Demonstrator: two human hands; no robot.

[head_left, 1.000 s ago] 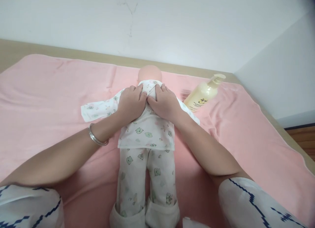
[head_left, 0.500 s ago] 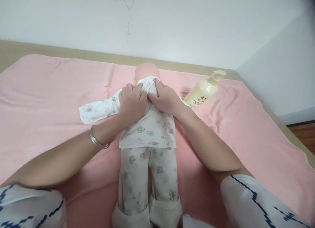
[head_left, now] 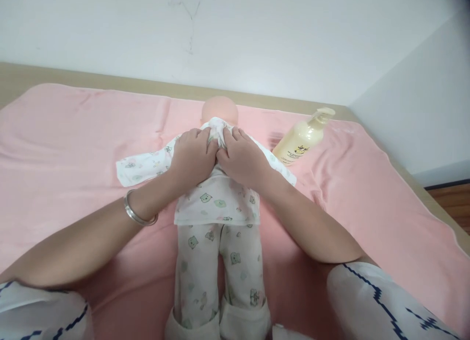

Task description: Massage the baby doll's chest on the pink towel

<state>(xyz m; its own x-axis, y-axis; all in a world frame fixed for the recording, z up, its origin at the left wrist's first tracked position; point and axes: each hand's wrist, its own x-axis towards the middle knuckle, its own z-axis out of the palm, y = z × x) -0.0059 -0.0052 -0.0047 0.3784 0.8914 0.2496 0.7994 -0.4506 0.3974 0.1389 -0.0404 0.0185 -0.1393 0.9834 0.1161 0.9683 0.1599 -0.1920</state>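
Observation:
A baby doll [head_left: 219, 108] lies on a pink blanket [head_left: 73, 134], head away from me, dressed in a white printed shirt [head_left: 216, 203] and matching trousers [head_left: 216, 266]. My left hand [head_left: 193, 156] and my right hand [head_left: 240, 156] sit side by side on the doll's upper chest. Both have their fingers curled into the shirt fabric at the neckline, just below the doll's head. A silver bangle [head_left: 136, 214] circles my left wrist. The shirt's left sleeve [head_left: 141, 165] lies spread flat on the blanket.
A cream pump bottle [head_left: 303, 137] lies on its side on the blanket to the right of the doll. The blanket covers a wooden surface [head_left: 433, 203] against a white wall. My patterned sleeves [head_left: 374, 301] fill the lower corners.
My hands stay at the shirt's neckline and have bunched the fabric closer together under the doll's head. The view has shifted slightly.

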